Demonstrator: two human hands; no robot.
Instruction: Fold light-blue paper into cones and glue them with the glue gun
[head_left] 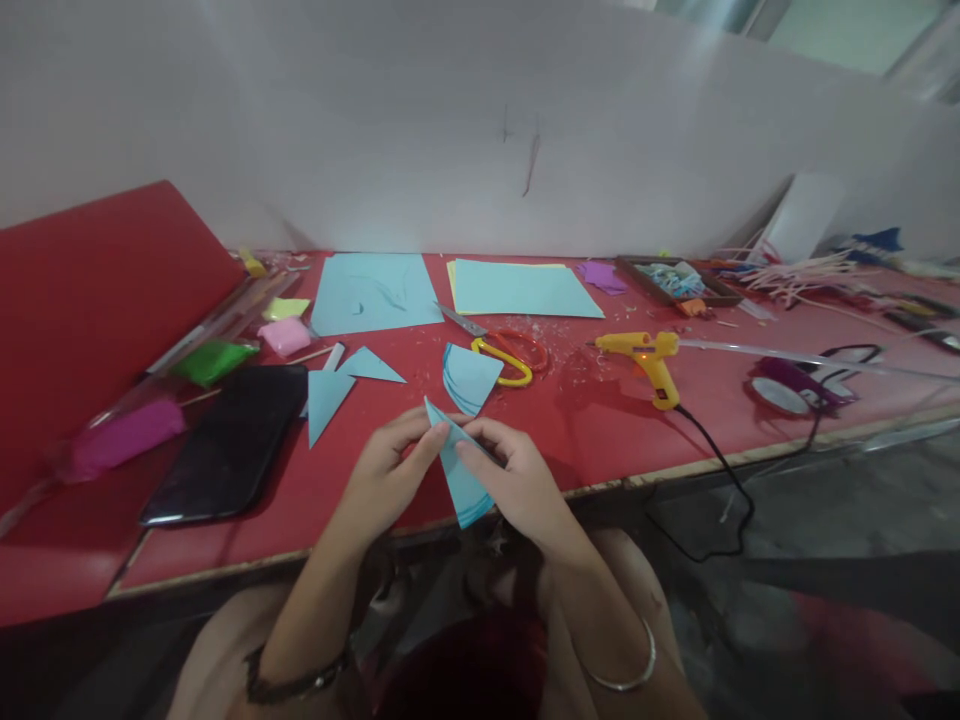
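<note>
Between both hands is a folded light-blue paper wedge, its point up and away from me, with darker blue curved lines along its wide lower end. My left hand pinches it near the tip with thumb and fingers. My right hand grips its right edge, thumb on top. Just beyond lies another blue paper piece with drawn curved lines. Scissors with yellow and red handles lie behind it. Two blue paper triangles rest left of my hands.
Blue sheets lie at the back. A yellow glue gun with a black cord is at right, near a purple-and-white roll. A black phone-like slab and coloured clay packs lie left. A small tray stands back right.
</note>
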